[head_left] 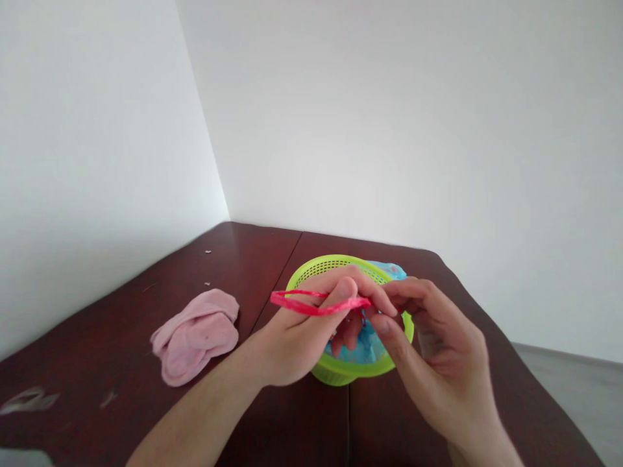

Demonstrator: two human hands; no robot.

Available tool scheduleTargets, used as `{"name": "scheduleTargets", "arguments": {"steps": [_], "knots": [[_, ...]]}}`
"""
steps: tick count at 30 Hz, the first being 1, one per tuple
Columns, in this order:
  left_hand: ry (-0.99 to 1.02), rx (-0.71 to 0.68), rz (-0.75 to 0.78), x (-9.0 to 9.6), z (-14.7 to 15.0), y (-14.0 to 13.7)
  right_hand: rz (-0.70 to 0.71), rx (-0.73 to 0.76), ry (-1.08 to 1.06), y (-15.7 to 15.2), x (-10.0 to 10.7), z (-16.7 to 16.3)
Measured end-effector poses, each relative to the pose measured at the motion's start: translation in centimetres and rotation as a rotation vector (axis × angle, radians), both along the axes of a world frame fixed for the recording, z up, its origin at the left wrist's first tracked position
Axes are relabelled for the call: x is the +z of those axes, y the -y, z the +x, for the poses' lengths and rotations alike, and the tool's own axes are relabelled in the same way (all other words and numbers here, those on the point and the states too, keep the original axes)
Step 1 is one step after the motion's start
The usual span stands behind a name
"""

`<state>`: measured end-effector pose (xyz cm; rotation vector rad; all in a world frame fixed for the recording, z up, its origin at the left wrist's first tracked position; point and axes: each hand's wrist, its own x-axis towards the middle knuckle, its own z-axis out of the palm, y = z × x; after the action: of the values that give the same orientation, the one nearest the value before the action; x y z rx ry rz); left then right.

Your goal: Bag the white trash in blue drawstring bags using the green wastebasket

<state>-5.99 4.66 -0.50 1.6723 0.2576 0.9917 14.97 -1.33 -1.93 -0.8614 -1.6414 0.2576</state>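
Above a lime-green plastic basket (335, 375), both of my hands come together on a loop of red plastic string (296, 303). My left hand (304, 337) has the string running around its thumb, with the fingers curled and closed on it. The thumb and fingertips of my right hand (438, 363) are pinched at the string's right end, against the left fingers. A short red strand hangs below the fingers. Light blue material (367, 347) lies inside the basket, partly hidden by my hands.
A folded pink cloth item (199, 334) lies on the dark red table (292, 421) left of the basket. A light blue piece (389, 269) shows behind the basket's far rim. Scraps of clear plastic (29, 401) lie at the left. White walls (341, 130) border the table.
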Motion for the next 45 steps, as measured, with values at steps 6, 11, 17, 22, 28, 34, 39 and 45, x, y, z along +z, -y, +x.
{"name": "scheduleTargets", "arguments": {"steps": [6,11,17,22,28,34,39,45], "knots": [[0.134,0.059,-0.136,-0.1,0.5,-1.0,0.041,0.011,-0.175,0.9,0.7,-0.1],[0.212,0.039,-0.287,1.0,0.5,-1.7,0.041,-0.015,-0.309,1.8,1.5,0.0],[0.216,-0.126,-0.399,1.6,0.3,-1.7,-0.015,-0.005,-0.431,1.6,1.5,0.3],[0.180,-0.127,-0.384,1.5,0.3,-1.9,-0.013,0.097,-0.564,1.2,1.7,0.7],[0.190,-0.173,-0.424,1.2,0.0,-2.6,-0.029,0.155,-0.637,0.7,1.7,0.8],[0.367,-0.294,-0.527,1.7,-0.2,-2.7,-0.131,0.220,-0.592,2.3,1.1,0.5],[0.381,-0.288,-0.529,1.7,-0.7,-3.0,-0.238,0.320,-0.353,2.7,1.2,0.5],[0.350,-0.258,-0.468,1.5,-1.1,-3.3,-0.271,0.375,-0.182,2.5,1.6,-0.3]]}}
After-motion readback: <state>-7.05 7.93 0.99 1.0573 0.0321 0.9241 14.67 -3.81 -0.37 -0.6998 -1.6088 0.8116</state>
